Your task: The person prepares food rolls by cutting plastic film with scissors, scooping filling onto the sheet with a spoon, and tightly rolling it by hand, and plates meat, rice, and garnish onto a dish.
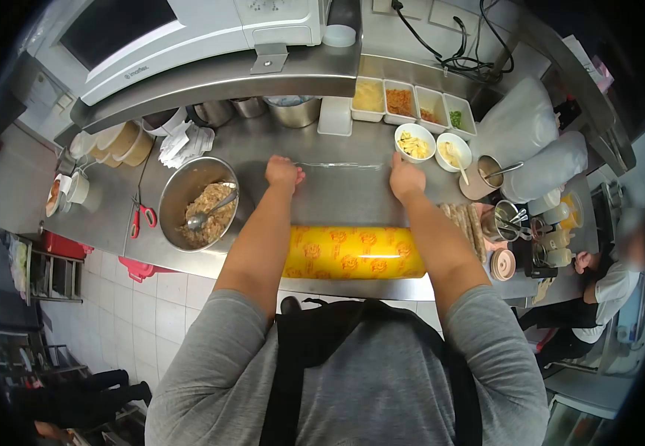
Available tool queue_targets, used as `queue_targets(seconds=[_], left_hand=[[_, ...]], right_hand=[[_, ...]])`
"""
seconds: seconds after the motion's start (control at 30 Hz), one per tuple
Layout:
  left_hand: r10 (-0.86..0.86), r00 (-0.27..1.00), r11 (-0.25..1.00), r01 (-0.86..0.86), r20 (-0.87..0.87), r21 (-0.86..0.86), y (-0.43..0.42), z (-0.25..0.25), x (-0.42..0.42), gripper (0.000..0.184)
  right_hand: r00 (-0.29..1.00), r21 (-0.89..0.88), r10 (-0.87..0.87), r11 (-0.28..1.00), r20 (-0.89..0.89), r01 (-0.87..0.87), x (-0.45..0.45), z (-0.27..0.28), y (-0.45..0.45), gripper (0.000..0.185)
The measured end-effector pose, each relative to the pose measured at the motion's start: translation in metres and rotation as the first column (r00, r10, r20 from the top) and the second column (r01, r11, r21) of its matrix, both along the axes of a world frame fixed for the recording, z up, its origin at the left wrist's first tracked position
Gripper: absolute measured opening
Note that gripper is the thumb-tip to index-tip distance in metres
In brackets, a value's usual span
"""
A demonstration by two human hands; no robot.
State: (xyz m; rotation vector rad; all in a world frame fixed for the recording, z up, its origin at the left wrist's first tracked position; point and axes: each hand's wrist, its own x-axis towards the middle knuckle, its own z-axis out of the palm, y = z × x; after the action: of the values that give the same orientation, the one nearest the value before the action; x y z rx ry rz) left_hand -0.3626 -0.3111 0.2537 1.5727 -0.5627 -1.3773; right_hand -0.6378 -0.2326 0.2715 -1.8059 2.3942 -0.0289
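Black apron straps [468,398] and a grey shirt [382,379] are filling the space closest to the camera, and past them my forearms are passing on either side over the yellow roll of wrap [352,254]. It is lying crosswise near the front of the steel counter [255,145], between me and my hands. Beyond it, a sheet of clear film [337,166] is showing mainly as a shiny far edge running from hand to hand.

My left hand [284,172] is curling into a loose fist at one end of that edge; my right hand [407,177] is curling at the other. Both seem to be pinching the film, though my fingertips are partly hiding, so I am judging that from the way the edge is ending at each hand.

If I were pulling unevenly, the film could be skewing or tearing; if I were letting it slacken, it could be clinging to itself. Too hard a tug could be shifting the roll. On my right, the white bowl [417,159] is sitting just beyond my knuckles, so a careless outward swing could be knocking it. On my left, the big mixing bowl [179,195] is standing near my forearm, and a wide elbow could be nudging its rim.
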Motion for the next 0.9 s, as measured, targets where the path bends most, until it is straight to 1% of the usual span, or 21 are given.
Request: queue_targets(seconds=[0.03, 0.07, 0.13, 0.17, 0.23, 0.27, 0.3, 0.33, 0.37, 0.4, 0.43, 0.53, 0.57, 0.63, 0.67, 0.73, 0.83, 0.9], left_hand=[[0.018, 0.997, 1.0, -0.018, -0.079, 0.005, -0.003, -0.003, 0.002, 0.004], [0.006, 0.999, 1.0, -0.006, 0.036, -0.008, -0.005, -0.007, 0.001, 0.004], [-0.02, 0.965, 0.999, 0.029, 0.261, -0.029, 0.001, 0.012, -0.007, 0.008], [-0.029, 0.963, 0.998, 0.042, 0.269, -0.042, 0.001, 0.009, -0.007, 0.009], [-0.045, 0.957, 0.995, 0.068, 0.286, -0.07, -0.005, -0.007, -0.004, 0.013], [-0.174, 0.878, 0.974, 0.221, 0.445, -0.056, -0.012, -0.017, -0.003, 0.014], [-0.287, 0.756, 0.931, 0.366, 0.589, -0.016, -0.016, -0.019, -0.002, 0.015], [-0.377, 0.594, 0.868, 0.494, 0.71, 0.048, -0.018, -0.021, -0.001, 0.016], [-0.39, 0.428, 0.816, 0.572, 0.815, 0.09, -0.019, -0.025, -0.002, 0.015], [-0.38, 0.248, 0.758, 0.635, 0.891, 0.146, -0.002, 0.004, -0.009, 0.015], [-0.347, 0.059, 0.698, 0.683, 0.936, 0.216, 0.012, 0.021, -0.015, 0.015], [-0.313, -0.286, 0.575, 0.702, 0.906, 0.42, 0.017, 0.029, -0.024, 0.019], [-0.305, -0.202, 0.629, 0.691, 0.931, 0.356, 0.022, 0.031, -0.028, 0.021], [-0.276, -0.032, 0.725, 0.65, 0.961, 0.23, 0.035, 0.03, -0.035, 0.024], [-0.234, -0.056, 0.708, 0.675, 0.971, 0.209, 0.036, 0.033, -0.037, 0.026], [-0.164, -0.104, 0.666, 0.722, 0.981, 0.188, 0.044, 0.04, -0.04, 0.03], [-0.436, -0.136, 0.317, 0.902, 0.89, 0.293, 0.035, 0.031, -0.046, 0.035], [-0.434, -0.082, 0.301, 0.925, 0.897, 0.231, 0.037, 0.024, -0.043, 0.044]], right_hand=[[1.0, 0.005, -0.003, 1.0, -0.026, 0.003, 0.001, -0.004, -0.002, 0.032], [0.999, 0.011, -0.006, 1.0, -0.051, 0.006, 0.001, -0.008, -0.003, 0.033], [0.998, 0.03, -0.005, 1.0, -0.061, 0.007, 0.006, 0.003, -0.001, 0.034], [0.998, 0.038, -0.004, 0.999, -0.068, 0.007, 0.007, 0.007, 0.0, 0.035], [0.981, -0.064, 0.118, 0.99, -0.153, -0.129, 0.008, 0.007, 0.005, 0.034], [0.964, -0.112, 0.176, 0.973, -0.199, -0.2, 0.008, 0.007, 0.006, 0.033], [0.955, -0.114, 0.187, 0.969, -0.229, -0.218, 0.008, 0.006, 0.006, 0.032], [0.946, -0.118, 0.198, 0.965, -0.258, -0.234, 0.01, 0.004, 0.004, 0.032], [0.935, -0.12, 0.208, 0.96, -0.288, -0.251, 0.01, 0.002, 0.003, 0.031], [0.947, -0.096, 0.205, 0.967, -0.248, -0.235, 0.011, 0.005, 0.004, 0.03], [0.957, -0.07, 0.2, 0.973, -0.208, -0.219, 0.011, 0.01, 0.006, 0.029], [0.985, -0.017, 0.134, 0.99, -0.104, -0.137, 0.003, 0.008, 0.004, 0.026], [0.992, -0.008, 0.105, 0.994, -0.074, -0.105, 0.0, 0.004, 0.001, 0.025], [0.998, -0.097, -0.041, 0.994, 0.047, 0.045, 0.001, -0.006, 0.002, 0.023], [0.987, -0.127, -0.108, 0.984, 0.116, 0.123, -0.001, -0.01, 0.002, 0.023], [0.985, -0.146, -0.1, 0.982, 0.139, 0.12, -0.004, -0.012, 0.003, 0.024], [0.978, -0.18, -0.079, 0.977, 0.193, 0.115, -0.009, -0.014, 0.007, 0.025], [0.965, -0.223, -0.05, 0.969, 0.259, 0.11, -0.012, -0.011, 0.01, 0.023]])
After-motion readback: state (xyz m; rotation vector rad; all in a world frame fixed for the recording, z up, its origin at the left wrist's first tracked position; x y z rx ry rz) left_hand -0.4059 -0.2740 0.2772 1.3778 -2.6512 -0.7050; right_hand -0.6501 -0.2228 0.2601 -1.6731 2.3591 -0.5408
